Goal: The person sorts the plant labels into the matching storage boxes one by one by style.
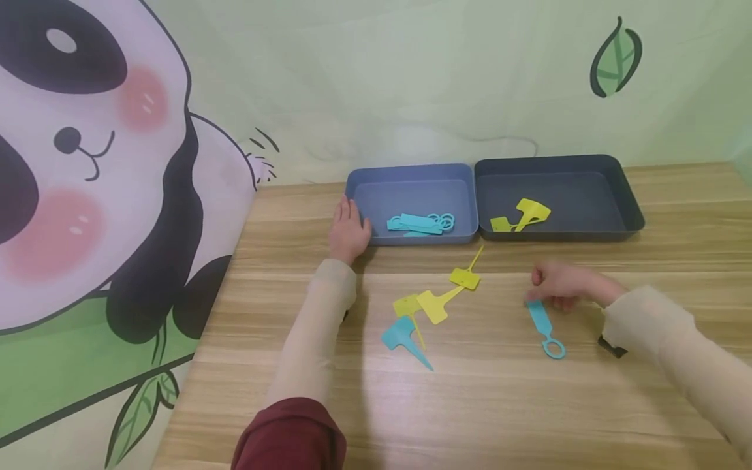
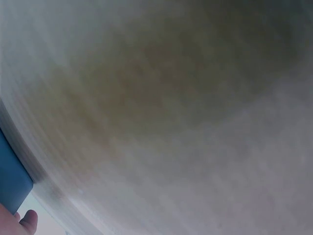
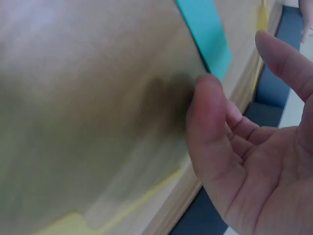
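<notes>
My right hand (image 1: 561, 284) is over the table at the upper end of a turquoise tag with a ring (image 1: 540, 320). In the right wrist view, a fingertip (image 3: 209, 85) touches or nearly touches that turquoise tag (image 3: 210, 41), while the thumb stands apart from it. My left hand (image 1: 348, 232) rests with extended fingers at the left wall of the blue tray (image 1: 411, 186). Inside that tray lies a pile of turquoise ring tags (image 1: 420, 223). The left wrist view catches only a corner of the blue tray (image 2: 12, 171) and some fingertips.
A dark grey tray (image 1: 564, 186) adjoins on the right, holding yellow tags (image 1: 531, 210). Between the hands lie several yellow tags (image 1: 435, 307) and a turquoise T-shaped tag (image 1: 401, 334). Another yellow tag (image 3: 63, 225) lies near my right wrist. A panda-printed cloth (image 1: 376, 78) hangs behind.
</notes>
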The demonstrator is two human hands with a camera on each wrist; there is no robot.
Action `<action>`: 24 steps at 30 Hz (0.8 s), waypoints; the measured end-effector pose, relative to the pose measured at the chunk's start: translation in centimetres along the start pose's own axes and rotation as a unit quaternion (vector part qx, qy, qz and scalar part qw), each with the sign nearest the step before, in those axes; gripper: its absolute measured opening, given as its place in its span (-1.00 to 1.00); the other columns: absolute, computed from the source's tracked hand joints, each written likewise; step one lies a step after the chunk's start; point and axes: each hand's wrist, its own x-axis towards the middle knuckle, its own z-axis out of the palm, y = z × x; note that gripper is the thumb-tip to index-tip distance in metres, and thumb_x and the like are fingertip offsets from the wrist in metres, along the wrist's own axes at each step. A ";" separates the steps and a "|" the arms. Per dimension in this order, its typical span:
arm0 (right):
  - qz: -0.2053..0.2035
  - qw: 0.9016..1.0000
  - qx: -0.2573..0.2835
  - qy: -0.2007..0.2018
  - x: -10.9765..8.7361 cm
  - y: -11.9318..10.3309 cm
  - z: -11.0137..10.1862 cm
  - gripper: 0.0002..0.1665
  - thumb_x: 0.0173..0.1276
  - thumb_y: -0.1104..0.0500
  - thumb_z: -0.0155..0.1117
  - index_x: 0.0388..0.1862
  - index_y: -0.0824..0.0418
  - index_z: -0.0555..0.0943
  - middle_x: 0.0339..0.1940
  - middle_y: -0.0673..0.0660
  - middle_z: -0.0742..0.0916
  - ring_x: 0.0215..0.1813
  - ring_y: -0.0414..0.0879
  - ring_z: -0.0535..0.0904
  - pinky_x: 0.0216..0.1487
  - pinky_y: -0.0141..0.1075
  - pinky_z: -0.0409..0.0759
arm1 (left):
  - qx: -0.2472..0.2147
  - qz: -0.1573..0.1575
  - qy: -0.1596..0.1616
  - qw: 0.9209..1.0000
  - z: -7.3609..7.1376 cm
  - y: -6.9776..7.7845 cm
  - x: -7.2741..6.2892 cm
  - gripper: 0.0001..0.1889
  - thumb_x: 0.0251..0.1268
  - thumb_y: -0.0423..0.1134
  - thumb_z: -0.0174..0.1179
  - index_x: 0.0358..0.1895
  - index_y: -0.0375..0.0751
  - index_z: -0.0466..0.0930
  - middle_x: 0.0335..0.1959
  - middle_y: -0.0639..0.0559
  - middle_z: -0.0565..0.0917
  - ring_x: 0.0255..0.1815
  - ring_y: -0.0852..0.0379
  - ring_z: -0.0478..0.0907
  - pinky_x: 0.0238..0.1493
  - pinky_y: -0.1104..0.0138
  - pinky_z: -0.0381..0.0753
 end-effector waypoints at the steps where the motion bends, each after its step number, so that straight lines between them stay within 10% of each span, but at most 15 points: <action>1: -0.005 1.000 -0.008 0.009 -0.1 0.0 0.2 -0.59 0.15 0.10 0.20 -0.39 0.25 0.16 -0.78 -0.04 0.27 -0.77 -0.26 0.13 -0.71 -0.47 0.17 | 0.000 0.000 -0.001 1.000 0.0 0.0 0.0 -0.33 0.32 0.01 -0.36 0.37 -0.35 -0.19 0.42 -0.16 -0.26 0.44 -0.03 -0.26 0.41 0.29 -0.20; 24: -0.032 0.986 -0.123 0.110 0.6 0.1 2.1 -0.74 0.10 0.23 0.22 -0.49 0.27 0.31 -0.73 -0.01 0.37 -0.77 -0.22 0.28 -0.68 -0.43 0.28 | 0.009 0.001 -0.003 1.000 0.0 0.0 0.1 -0.33 0.32 0.01 -0.38 0.36 -0.37 -0.19 0.42 -0.17 -0.27 0.44 -0.04 -0.27 0.41 0.29 -0.24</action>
